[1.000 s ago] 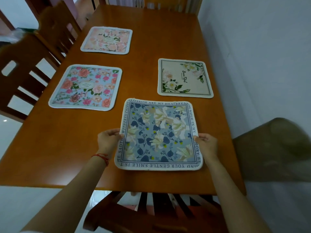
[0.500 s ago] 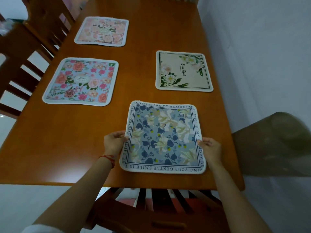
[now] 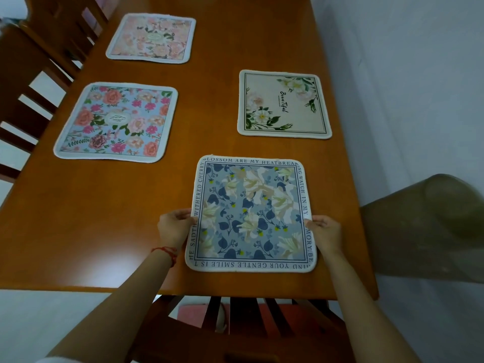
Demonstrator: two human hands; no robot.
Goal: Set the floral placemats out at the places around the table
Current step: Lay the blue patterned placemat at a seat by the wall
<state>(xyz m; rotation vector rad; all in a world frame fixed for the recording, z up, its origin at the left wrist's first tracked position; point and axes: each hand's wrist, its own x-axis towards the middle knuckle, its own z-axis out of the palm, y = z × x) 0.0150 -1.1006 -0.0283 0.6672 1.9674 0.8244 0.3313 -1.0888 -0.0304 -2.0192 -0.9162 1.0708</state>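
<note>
Both hands pinch the blue mat [image 3: 251,214] by its side edges: the left hand [image 3: 174,227] closed on the left border, the right hand [image 3: 326,231] closed on the right border, each a little nearer than the mat's middle. The mat lies flat on the table [image 3: 78,231] at the near end, towards the right, its near edge close to the table's near edge, above a chair [image 3: 235,326] tucked underneath.

It looks like thin cloth with a stitched border: light, limp, likely to sag or fold if lifted by one side. Holding two opposite edges, as now, keeps it spread and lets it slide and turn on the smooth wood without bunching. Corners would also serve, but a single-point hold would let it droop.

The mat is almost square, so no long axis stands out. Its sides run nearly in line with the table's edges, with a slight lean: the far edge sits a touch further right than the near one. Lettering rings the border; the far line reads upright to the wearer, the near line upside down.

Three more mats lie flat: a cream mat [image 3: 284,104] beyond it on the right, a rose mat [image 3: 117,121] on the left, a pink mat [image 3: 152,38] further off on the left.
</note>
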